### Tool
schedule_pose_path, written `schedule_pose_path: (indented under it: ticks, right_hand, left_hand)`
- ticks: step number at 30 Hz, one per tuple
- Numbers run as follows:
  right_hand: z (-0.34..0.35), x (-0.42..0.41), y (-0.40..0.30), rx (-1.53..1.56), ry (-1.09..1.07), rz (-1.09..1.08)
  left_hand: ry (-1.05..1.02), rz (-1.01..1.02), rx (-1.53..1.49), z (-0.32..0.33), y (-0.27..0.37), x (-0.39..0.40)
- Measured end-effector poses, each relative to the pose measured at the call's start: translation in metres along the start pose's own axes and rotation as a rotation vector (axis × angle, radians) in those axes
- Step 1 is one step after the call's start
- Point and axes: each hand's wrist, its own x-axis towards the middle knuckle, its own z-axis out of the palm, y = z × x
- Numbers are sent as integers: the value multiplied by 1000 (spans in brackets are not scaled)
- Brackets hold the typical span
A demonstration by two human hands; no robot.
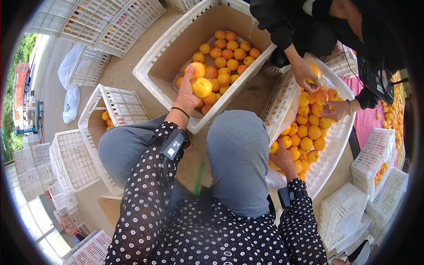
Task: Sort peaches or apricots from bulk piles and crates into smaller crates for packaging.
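My left hand (pixel 188 94) holds two round orange-yellow fruits (pixel 201 87), probably apricots or peaches, above the near left part of a cardboard-lined white plastic crate (pixel 159 46). Many such fruits (pixel 232 64) lie loosely across the bottom of that crate. My right hand (pixel 284 159) reaches into the near left side of a second white crate (pixel 338 155), heaped with the same fruit and lined with clear plastic. Its fingers touch a yellow fruit (pixel 274 148) at the heap's edge; whether they grip it is unclear.
Across the fuller crate a co-worker's hands (pixel 306 74) handle fruit, one holding a yellow fruit. Another white crate (pixel 124 102) with some fruit stands beside my left knee. Stacked white crates (pixel 129 26) rise at the upper left. More crates and fruit on pink cloth (pixel 367 116) lie to the right.
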Motion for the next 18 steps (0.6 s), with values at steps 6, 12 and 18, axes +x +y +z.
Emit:
schedule_pose_path:
  ticks: [6, 12, 18]
  right_hand:
    - [-16, -28, 12, 785, -24, -31]
    - [-76, -54, -20, 1533, -248, -328]
    - [-139, 12, -161, 1478, -449, -573]
  left_hand:
    - [159, -111, 33, -18, 3, 19]
    - [141, -128, 39, -19, 4, 18]
    - [27, -108, -107, -15, 10, -3]
